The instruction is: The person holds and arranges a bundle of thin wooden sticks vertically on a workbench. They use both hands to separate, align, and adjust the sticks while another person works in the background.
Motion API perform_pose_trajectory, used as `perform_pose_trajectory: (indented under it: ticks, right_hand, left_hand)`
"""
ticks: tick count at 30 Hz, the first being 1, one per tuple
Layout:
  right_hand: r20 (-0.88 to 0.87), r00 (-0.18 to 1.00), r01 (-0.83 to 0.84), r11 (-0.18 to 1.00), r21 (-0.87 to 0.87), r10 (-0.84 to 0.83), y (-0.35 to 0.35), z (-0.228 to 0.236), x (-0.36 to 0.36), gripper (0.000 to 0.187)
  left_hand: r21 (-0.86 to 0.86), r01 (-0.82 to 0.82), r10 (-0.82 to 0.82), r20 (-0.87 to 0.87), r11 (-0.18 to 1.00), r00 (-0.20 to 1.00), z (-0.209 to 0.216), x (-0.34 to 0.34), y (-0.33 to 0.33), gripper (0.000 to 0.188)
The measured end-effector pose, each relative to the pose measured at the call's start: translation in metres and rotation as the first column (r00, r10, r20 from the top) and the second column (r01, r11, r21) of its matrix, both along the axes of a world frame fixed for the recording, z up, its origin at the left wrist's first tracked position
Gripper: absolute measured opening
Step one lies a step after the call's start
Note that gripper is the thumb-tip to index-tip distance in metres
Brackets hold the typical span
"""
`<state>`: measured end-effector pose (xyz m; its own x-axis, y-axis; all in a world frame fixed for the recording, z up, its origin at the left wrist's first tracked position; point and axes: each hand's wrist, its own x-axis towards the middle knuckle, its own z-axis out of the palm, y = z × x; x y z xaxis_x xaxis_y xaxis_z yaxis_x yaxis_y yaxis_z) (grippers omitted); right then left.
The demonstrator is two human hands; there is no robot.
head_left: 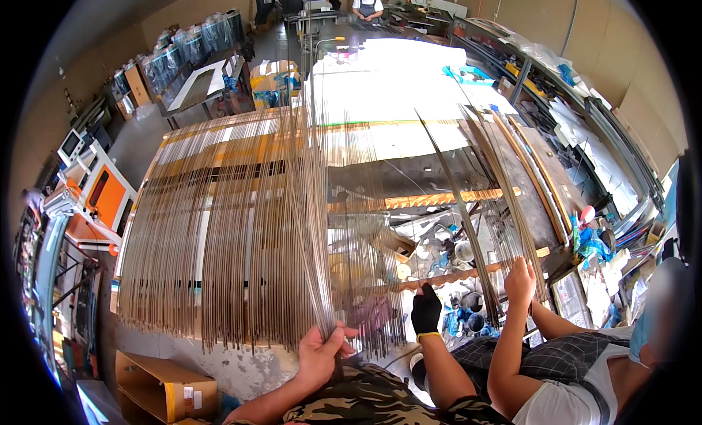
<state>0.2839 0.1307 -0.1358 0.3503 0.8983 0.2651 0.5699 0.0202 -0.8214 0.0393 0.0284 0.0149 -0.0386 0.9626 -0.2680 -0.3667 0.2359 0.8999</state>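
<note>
My bare left hand (pixel 322 354) is closed round the near end of a bundle of long thin rods (pixel 311 242), which stretches away from me over the rack. To its right is my right hand (pixel 426 310), in a black glove with a yellow cuff. Its fingers are curled together, and whether a thin rod is between them cannot be made out. Many more thin brownish rods (pixel 219 235) lie side by side to the left, their near ends overhanging. A darker bundle of rods (pixel 464 213) slants past on the right of my gloved hand.
A co-worker's hand (pixel 521 282) on the right grips another rod bundle (pixel 504 183). Notched wooden bars (pixel 453 198) cross under the rods, with cluttered cans and scraps below. An open cardboard box (pixel 164 388) stands at lower left. White sheets (pixel 380 81) cover the far table.
</note>
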Motion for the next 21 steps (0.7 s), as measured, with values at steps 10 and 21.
perform_pose_trajectory:
  ticks: [10, 21]
  right_hand:
    - [0.036, 0.999, -0.034, 0.994, -0.101, 0.037, -0.013, -0.005, -0.016, 0.025]
    - [-0.033, 0.996, -0.089, 0.986, -0.143, 0.086, -0.043, 0.005, -0.017, 0.024]
  left_hand:
    - [0.005, 0.0, 0.0, 0.013, 1.0, 1.0, -0.004, -0.004, -0.004, 0.02]
    - [-0.02, 0.016, -0.016, 0.001, 1.0, 1.0, -0.001, -0.001, -0.004, 0.022]
